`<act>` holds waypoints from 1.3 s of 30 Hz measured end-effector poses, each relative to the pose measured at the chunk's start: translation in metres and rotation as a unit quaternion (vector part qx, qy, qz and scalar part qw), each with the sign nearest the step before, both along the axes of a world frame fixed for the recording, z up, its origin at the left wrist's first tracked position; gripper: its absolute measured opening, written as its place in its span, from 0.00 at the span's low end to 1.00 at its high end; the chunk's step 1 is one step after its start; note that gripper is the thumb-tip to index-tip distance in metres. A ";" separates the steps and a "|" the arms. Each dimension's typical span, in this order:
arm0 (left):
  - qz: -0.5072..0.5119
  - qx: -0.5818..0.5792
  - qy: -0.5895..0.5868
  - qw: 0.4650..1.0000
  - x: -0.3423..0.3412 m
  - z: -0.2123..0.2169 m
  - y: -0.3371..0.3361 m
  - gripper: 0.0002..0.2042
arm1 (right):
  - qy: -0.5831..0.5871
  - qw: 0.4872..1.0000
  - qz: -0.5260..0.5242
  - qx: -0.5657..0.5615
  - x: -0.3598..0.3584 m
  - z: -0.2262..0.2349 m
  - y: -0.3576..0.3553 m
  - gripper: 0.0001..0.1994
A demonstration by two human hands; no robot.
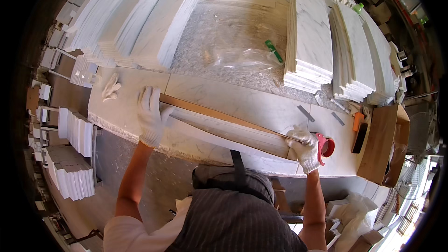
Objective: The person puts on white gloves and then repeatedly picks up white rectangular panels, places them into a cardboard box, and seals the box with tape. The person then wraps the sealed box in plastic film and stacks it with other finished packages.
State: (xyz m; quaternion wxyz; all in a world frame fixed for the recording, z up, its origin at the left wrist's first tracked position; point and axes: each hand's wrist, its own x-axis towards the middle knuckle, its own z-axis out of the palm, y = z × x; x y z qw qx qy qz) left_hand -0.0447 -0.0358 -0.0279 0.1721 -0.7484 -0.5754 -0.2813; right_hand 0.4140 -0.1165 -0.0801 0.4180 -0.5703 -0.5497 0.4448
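A long, narrow brown cardboard strip point(219, 114) runs across the near part of the work table, slanting down to the right. My left hand point(150, 114), in a white knit glove, holds its left end, fingers along the far side and thumb on the near side. At the other end, my gloved right hand point(304, 147) is closed round the strip; the fingertips are partly hidden. Along the strip's near side lie long white marble-like pieces point(233, 147), with a narrow gap between them. Just right of my right hand is a red tape dispenser point(326, 146).
Stacks of white marble slabs stand at the far left point(163, 23) and far right point(313, 32). Clear plastic film and a green-handled tool point(274, 51) lie between them. A spare glove point(111, 87) rests at left. An open cardboard box point(380, 144) stands at right.
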 end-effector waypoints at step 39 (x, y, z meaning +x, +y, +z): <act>-0.293 -0.345 0.085 0.888 0.067 0.020 -0.002 0.39 | -0.371 0.906 0.148 0.137 -0.028 0.019 -0.017 0.48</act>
